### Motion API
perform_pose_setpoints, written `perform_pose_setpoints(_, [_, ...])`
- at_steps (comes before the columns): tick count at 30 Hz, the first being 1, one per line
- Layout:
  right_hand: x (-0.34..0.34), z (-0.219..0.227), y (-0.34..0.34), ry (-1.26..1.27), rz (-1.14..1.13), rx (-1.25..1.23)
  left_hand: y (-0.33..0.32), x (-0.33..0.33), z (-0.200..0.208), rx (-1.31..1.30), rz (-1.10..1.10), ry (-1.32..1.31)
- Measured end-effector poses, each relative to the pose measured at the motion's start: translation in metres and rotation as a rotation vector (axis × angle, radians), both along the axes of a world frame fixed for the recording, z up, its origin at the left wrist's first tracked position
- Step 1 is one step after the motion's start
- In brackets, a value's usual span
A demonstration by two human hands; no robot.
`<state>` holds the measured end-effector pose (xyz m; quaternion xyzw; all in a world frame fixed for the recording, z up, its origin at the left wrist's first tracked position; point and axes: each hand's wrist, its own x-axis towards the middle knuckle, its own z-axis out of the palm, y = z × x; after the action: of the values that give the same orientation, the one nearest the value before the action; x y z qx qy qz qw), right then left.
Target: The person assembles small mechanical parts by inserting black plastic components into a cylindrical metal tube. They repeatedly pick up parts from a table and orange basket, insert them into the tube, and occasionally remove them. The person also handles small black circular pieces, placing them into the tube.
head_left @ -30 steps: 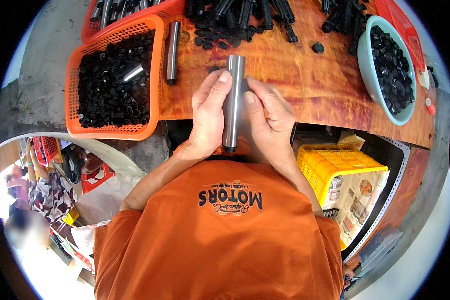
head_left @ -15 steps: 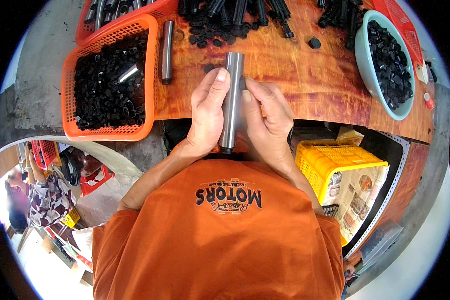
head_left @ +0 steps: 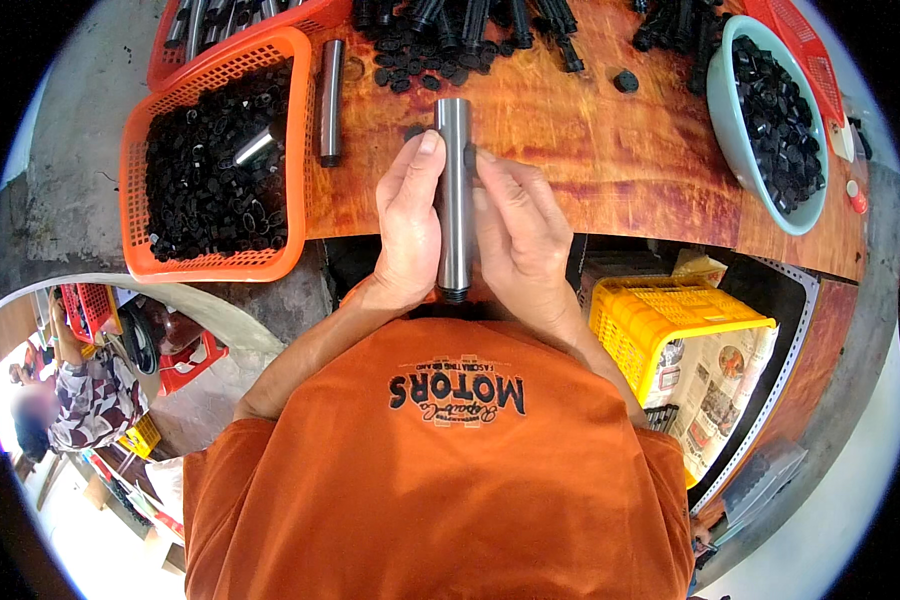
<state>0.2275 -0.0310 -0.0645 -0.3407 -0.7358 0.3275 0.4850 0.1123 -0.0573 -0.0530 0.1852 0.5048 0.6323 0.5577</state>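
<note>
Between my hands stands a shiny metal tube (head_left: 454, 200), nearly upright in the picture, with a black threaded end (head_left: 454, 295) toward my body. My left hand (head_left: 409, 215) grips it from the left, thumb along its upper part. From the right, my right hand (head_left: 523, 215) closes its thumb and fingers at the tube's side. A small black piece (head_left: 470, 155) shows at its fingertips, against the tube; its exact shape is partly hidden. On the table beyond my left fingertips lies another small black piece (head_left: 415, 132).
At left stands an orange basket (head_left: 305, 170) of small black parts; another metal tube (head_left: 332, 105) lies beside it. Black caps (head_left: 420, 72) and black rods (head_left: 475, 25) are at the back. A light blue bowl (head_left: 718, 110) of black parts stands right. Below is a yellow crate (head_left: 670, 310).
The tube and both my hands have shifted slightly to the left, and the tube stands a little straighter. The small black piece at my right fingertips shows more clearly.
</note>
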Motion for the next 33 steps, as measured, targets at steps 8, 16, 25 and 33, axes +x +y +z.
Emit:
perform_pose_setpoints(8, [0.002,-0.001,0.002,0.064,-0.013,-0.032,-0.002,0.004,0.001,0.011,-0.020,0.036])
perform_pose_setpoints(16, [0.012,0.001,0.016,0.040,0.047,0.038,-0.003,0.005,-0.001,0.017,-0.052,0.030])
perform_pose_setpoints(25, [0.018,0.003,0.021,0.023,0.139,-0.041,-0.002,0.008,0.008,0.003,-0.048,-0.008])
perform_pose_setpoints(33, [0.014,0.003,0.014,0.214,0.133,-0.368,-0.009,0.001,-0.001,0.009,-0.083,0.006])
